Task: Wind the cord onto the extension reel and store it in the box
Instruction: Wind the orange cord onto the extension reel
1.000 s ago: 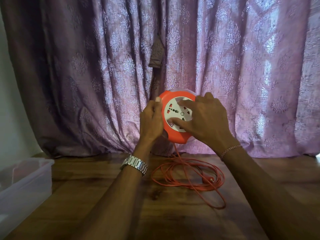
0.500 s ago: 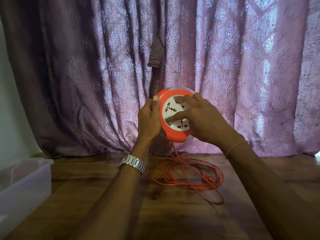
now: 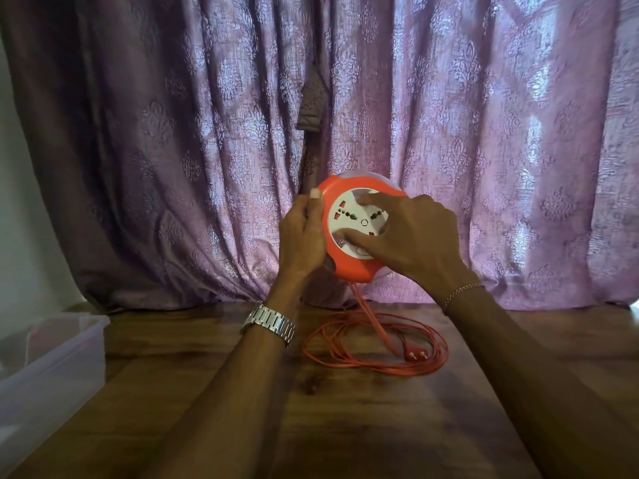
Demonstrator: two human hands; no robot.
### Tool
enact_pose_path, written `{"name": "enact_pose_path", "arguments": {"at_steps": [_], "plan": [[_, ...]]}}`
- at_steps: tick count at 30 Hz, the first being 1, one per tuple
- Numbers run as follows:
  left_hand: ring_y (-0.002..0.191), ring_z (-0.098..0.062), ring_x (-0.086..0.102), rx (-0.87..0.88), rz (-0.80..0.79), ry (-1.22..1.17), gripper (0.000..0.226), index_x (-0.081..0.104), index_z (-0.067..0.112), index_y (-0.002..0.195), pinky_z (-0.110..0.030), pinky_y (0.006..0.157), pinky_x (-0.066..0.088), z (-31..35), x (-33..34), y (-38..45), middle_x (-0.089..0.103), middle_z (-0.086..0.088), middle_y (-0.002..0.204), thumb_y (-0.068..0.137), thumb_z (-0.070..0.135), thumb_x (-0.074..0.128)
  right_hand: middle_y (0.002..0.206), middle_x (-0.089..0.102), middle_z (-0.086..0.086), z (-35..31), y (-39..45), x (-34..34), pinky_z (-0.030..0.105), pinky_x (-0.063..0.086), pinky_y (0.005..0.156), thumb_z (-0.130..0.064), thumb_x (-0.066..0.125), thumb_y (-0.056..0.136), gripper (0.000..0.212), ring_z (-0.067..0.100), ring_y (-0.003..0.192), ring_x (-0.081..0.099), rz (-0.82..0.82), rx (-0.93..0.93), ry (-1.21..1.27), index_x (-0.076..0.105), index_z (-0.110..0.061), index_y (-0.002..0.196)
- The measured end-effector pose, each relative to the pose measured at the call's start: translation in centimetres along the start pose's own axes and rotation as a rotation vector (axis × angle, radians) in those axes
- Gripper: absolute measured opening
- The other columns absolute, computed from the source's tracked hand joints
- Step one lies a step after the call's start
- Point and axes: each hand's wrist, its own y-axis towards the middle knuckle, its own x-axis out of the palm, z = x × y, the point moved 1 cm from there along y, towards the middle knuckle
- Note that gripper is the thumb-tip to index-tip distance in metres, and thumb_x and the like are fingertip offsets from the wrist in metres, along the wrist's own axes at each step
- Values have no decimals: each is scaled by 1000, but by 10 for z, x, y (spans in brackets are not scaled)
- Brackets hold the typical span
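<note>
The left hand point(image 3: 301, 236) curls around the left rim of a round orange extension reel point(image 3: 349, 267), thumb along the edge, holding it upright in the air above a dark wooden worktop point(image 3: 345, 426). The right hand point(image 3: 411, 236) lies over the reel's white socket face, thumb and forefinger spread and pressed on it. The reel looks like hard, smooth moulded plastic, probably light and rigid, best gripped by its rim. A thin orange cord point(image 3: 377, 361) drops from the reel's underside into loose coils on the worktop, its two-pin plug point(image 3: 415, 354) lying among them; the cord looks limp, springy and apt to tangle. A translucent plastic box point(image 3: 52, 361) sits at the left edge, well apart. A patterned mauve curtain point(image 3: 484, 133) hangs behind.
</note>
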Motion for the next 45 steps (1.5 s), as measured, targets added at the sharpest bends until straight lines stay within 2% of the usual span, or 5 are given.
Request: {"name": "enact_pose_path", "arguments": {"at_steps": [5,9,13,37,45], "plan": [[85,-38,66,-8,-7,-15,67,59,13,83,-57,80,54,-2,0,1,69,-12,82,88,74,31,89,65,1,5,6,3,32,39,65,-77,51,72,62,25,87,53,31,-148,-61,67,-30,110],[85,-38,67,-28,12,-33,59,57,20,77,-56,79,55,-3,-2,3,69,-8,81,88,74,33,115,57,5,9,9,-1,35,43,81,-26,61,85,25,27,101,45,-153,-380,84,65,-28,110],[86,-36,68,-23,12,-33,61,59,18,81,-55,80,55,-4,-3,5,70,-8,82,90,72,33,147,39,4,2,7,-5,35,41,88,0,62,74,62,30,120,39,-356,-397,-20,63,-45,117],[71,-28,58,33,-14,-6,49,57,24,77,-54,75,53,-3,4,0,61,0,70,96,65,38,102,73,0,-5,-3,4,34,49,72,-83,54,62,73,30,94,66,-10,152,-23,61,-42,122],[77,-31,61,-7,22,-56,54,53,25,74,-58,81,53,-2,-3,5,65,-5,78,89,73,33,100,60,6,0,6,5,44,44,77,-57,54,85,44,28,92,47,20,-238,-19,62,-21,111]]}}
